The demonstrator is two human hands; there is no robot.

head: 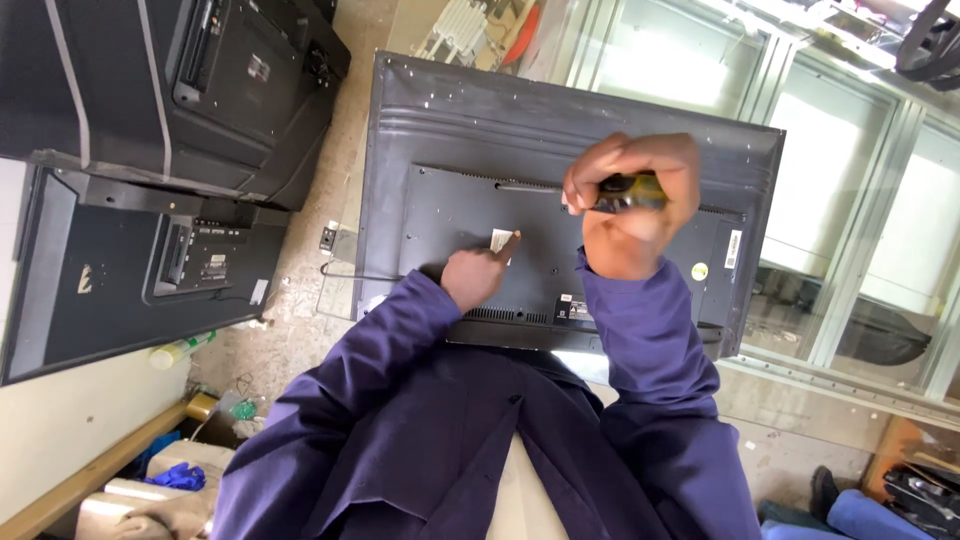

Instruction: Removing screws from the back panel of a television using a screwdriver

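screwdriver [628,192]: yellow-black handle, tip hidden, gripped in closed fingers of right hand [630,200] over television back [470,130] | left hand [478,272]: forefinger out, touching white sticker [500,240], other fingers curled, holding nothing | more televisions [170,90] at left, partly cut off

Left hand [480,272]: arm in a purple sleeve reaching forward, wrist straight, fist loosely curled with the index finger [508,243] extended and its tip pressed down, the other fingers folded under. Right hand [630,190]: arm in a matching purple sleeve raised higher and bent at the elbow, wrist cocked, all fingers wrapped in a tight fist about a handle, knuckles turned up toward the camera. The two hands sit near each other but apart, right above left.
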